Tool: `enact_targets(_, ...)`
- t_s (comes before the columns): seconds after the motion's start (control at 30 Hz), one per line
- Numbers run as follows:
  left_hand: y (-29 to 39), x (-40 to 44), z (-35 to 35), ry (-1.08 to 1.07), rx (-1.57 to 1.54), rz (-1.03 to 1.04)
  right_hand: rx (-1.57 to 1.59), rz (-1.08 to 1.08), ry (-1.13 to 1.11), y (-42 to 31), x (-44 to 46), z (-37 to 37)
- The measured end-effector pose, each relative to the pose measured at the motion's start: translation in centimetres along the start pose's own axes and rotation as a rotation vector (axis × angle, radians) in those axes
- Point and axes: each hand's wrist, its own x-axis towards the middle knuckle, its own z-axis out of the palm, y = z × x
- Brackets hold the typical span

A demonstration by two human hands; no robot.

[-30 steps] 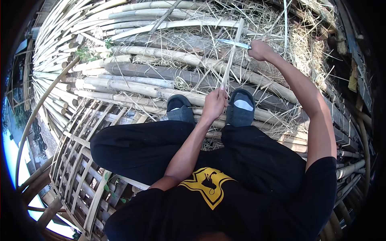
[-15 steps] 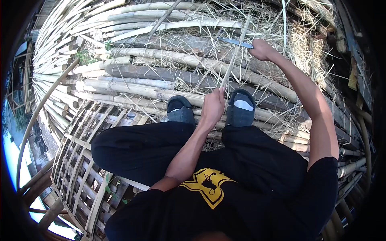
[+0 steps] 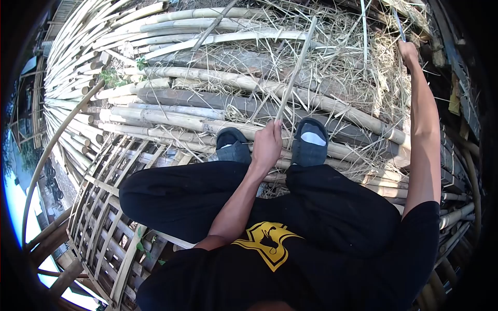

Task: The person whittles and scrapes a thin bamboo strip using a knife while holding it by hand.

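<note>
My left hand is closed on the lower end of a thin bamboo strip, which slants up and away from me to the right. Far out to the upper right, my right hand grips a knife by its handle, the blade pointing away from me. Knife and strip are well apart. Beneath the strip lie bamboo poles and loose shavings.
My sandalled feet rest on the poles. A woven bamboo lattice stands at the lower left, beside a curved pole. More poles are heaped at the upper left. Dark beams run along the right.
My right hand and the knife have swung from beside the strip out to the upper right. My left hand has shifted slightly left and nearer me, moving the strip with it.
</note>
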Motion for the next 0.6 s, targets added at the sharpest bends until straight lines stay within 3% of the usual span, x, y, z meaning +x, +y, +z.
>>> enact_targets(0.03,0.2,0.1,0.0,-0.003,-0.003,-0.007,-0.023,0.000,0.089,1.5,-0.1,-1.0)
enact_targets(0.13,1.2,0.8,0.5,-0.103,-0.123,-0.117,-0.269,-0.137,-0.198,3.0,-0.8,0.1)
enact_targets(0.23,1.1,1.3,0.6,-0.162,-0.102,-0.129,-0.244,-0.161,-0.398,1.1,-6.4,3.2)
enact_targets(0.3,0.8,1.3,0.6,-0.132,-0.094,-0.098,0.039,-0.164,-0.523,-0.7,-9.9,4.4)
enact_targets(0.37,0.7,1.4,0.7,-0.156,-0.215,-0.124,0.192,-0.293,-0.547,-2.8,-13.2,5.5)
enact_targets(0.43,0.5,1.5,0.8,-0.182,-0.270,-0.168,0.318,-0.271,-0.680,-5.0,-15.7,5.5)
enact_targets(0.53,-0.1,1.6,1.2,-0.195,-0.351,-0.244,0.195,-0.621,-0.543,-8.5,-21.4,6.1)
enact_targets(0.57,-0.1,1.6,1.1,-0.287,-0.479,-0.323,0.101,-0.783,-0.502,-8.9,-22.3,6.9)
enact_targets(0.6,-0.1,1.7,1.1,-0.378,-0.609,-0.400,0.070,-0.771,-0.596,-9.8,-23.9,7.1)
